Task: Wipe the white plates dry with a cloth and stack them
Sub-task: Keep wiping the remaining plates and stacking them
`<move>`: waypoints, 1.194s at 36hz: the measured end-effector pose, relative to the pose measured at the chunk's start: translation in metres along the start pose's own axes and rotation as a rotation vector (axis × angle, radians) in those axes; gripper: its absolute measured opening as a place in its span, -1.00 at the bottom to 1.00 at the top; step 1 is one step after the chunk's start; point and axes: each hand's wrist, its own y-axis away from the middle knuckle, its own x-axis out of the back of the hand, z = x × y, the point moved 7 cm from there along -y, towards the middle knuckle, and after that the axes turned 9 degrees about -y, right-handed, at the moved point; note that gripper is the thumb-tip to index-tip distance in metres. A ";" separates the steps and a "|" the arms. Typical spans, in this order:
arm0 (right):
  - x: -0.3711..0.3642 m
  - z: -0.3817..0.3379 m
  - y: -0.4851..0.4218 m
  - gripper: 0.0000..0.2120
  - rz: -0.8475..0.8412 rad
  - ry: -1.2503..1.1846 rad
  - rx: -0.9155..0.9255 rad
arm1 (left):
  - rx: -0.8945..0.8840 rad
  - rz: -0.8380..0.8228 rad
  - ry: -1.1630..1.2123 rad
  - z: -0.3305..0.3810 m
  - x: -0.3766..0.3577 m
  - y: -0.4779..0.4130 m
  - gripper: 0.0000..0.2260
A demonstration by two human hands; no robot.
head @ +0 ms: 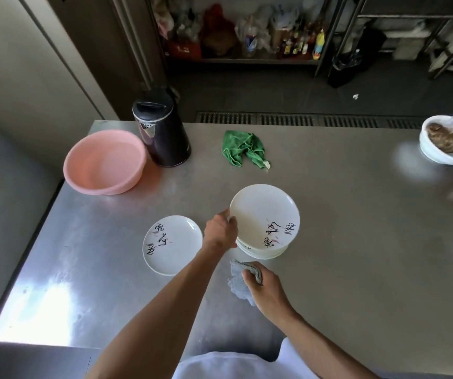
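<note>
Right hand closest to camera, fingers closed around a folded grey cloth, resting on the steel table. Left hand reaches ahead, pinching the near-left rim of the top plate, tilted up off the plate stack. Single plate with black writing lies flat, just left of that hand. Far side: pink basin, black kettle touching it, crumpled green cloth. White bowl of food at right edge.

Left hand on tilted plate, right hand around cloth
</note>
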 end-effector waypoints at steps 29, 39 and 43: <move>-0.089 0.010 -0.020 -0.84 -0.048 -0.065 -0.309 | 0.503 0.261 0.104 -0.240 0.101 0.031 -0.63; -0.093 0.012 -0.019 -0.84 -0.019 -0.067 -0.342 | 0.516 0.289 0.116 -0.248 0.097 0.020 -0.70; -0.093 0.015 -0.017 -0.86 -0.016 -0.051 -0.355 | 0.507 0.300 0.121 -0.250 0.098 0.020 -0.74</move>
